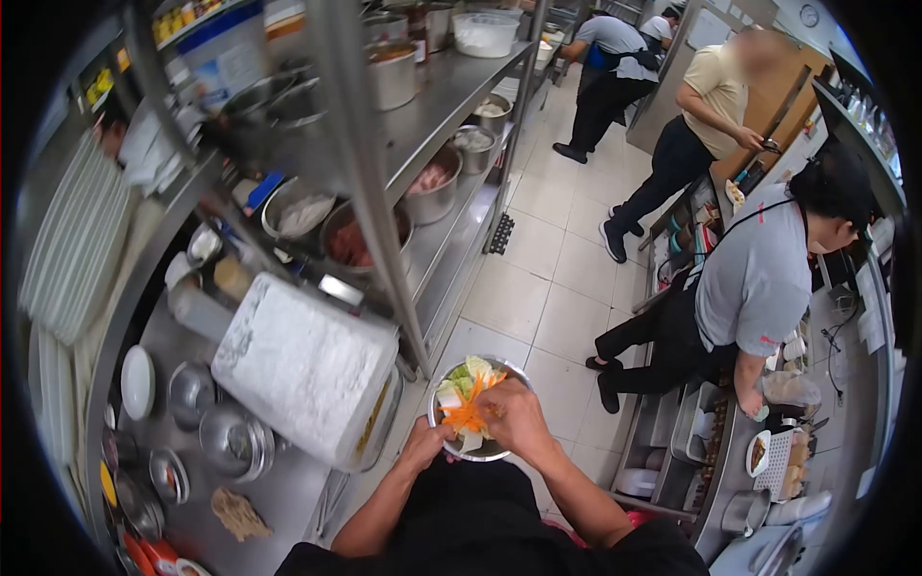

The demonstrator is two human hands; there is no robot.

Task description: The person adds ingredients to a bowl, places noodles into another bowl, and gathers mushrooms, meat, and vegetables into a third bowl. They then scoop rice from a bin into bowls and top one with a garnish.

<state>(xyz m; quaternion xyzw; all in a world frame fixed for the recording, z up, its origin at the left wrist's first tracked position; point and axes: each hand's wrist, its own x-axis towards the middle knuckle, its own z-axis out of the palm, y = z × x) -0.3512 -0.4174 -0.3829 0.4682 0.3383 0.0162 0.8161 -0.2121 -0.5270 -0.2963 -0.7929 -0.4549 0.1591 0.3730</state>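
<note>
In front of my body is a round metal bowl (492,453), its rim gripped at the near left by my left hand (424,445). Cut cabbage (477,366), pale green and white, fills much of it. Bright orange carrot shreds (463,417) lie over the cabbage. My right hand (516,416) reaches in from the right, its fingers curled together at the carrot shreds; the fingertips are partly hidden.
A large white-topped container (298,360) stands on the steel counter at left, near several metal bowls (230,446). Steel shelving (447,226) holds pots of food. A person in grey (754,274) works at the right counter; other people stand farther along the tiled aisle (538,245).
</note>
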